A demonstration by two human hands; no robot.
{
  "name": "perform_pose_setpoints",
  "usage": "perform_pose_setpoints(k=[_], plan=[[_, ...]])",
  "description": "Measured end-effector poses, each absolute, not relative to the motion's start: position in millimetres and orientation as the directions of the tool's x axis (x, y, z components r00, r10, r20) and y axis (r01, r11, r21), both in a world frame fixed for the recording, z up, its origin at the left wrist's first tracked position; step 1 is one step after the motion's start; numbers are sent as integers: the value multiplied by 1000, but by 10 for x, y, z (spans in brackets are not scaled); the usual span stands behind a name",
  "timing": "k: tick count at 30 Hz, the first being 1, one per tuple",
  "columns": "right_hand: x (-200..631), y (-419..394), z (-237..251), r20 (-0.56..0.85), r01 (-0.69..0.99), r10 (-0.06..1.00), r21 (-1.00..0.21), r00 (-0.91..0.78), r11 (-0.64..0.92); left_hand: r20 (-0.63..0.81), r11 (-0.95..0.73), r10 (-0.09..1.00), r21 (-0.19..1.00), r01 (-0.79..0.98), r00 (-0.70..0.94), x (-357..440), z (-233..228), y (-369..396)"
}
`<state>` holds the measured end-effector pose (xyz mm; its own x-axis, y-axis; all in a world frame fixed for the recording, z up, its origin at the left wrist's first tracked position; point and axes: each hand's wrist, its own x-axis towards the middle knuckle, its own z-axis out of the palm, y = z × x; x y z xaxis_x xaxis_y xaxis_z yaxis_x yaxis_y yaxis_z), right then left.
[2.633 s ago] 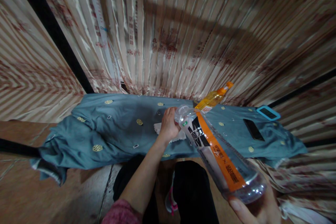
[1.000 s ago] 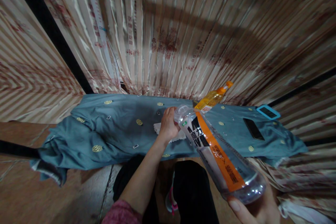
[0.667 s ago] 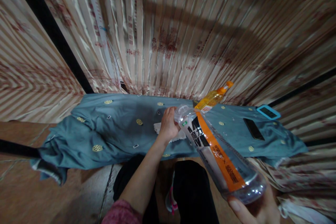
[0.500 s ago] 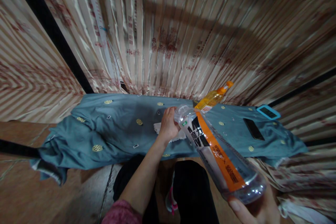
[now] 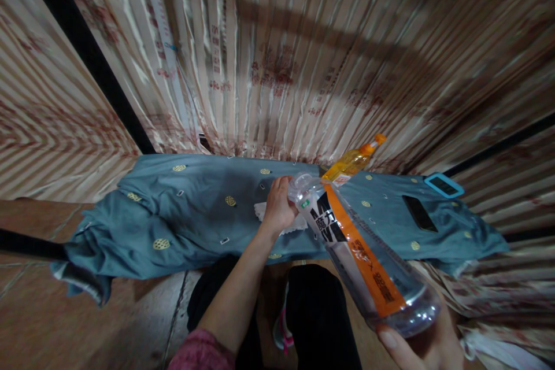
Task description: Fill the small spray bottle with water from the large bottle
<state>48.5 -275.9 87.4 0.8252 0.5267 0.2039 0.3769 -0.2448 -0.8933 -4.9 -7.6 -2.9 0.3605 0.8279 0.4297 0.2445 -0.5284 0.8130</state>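
A clear plastic bottle [image 5: 347,248] with an orange, black-lettered label is held tilted in front of me, its neck up and to the left, its base down toward my right side. My left hand [image 5: 280,208] is closed at the neck; its fingertips are partly hidden behind it. Around the base curls my right hand [image 5: 425,344], with the thumb visible on the near side and the other fingers hidden underneath. White scallop-edged paper or cloth [image 5: 299,224] lies beneath my left hand. Behind the clear bottle stands a bottle of yellow liquid [image 5: 351,162] with an orange top.
A grey-green cloth with yellow pineapple prints [image 5: 195,214] covers the long, low surface. On its right end lie a black phone [image 5: 418,213] and a blue-framed device [image 5: 444,185]. Pleated curtains [image 5: 269,40] and dark poles [image 5: 87,52] enclose the space. My knees are at the front edge.
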Motion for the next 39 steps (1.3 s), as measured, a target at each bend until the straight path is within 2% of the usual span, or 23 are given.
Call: perform_pose_setpoints(k=[19,39], plan=[[499,-2763,881,261,450,558,-863,788,-232,444,-532,828,815,228,343,-39,-55,-72],[482,-2764,893,217,398,557,-889,802,-226,444,-544,816,806,234,369,-55,-55,-64]])
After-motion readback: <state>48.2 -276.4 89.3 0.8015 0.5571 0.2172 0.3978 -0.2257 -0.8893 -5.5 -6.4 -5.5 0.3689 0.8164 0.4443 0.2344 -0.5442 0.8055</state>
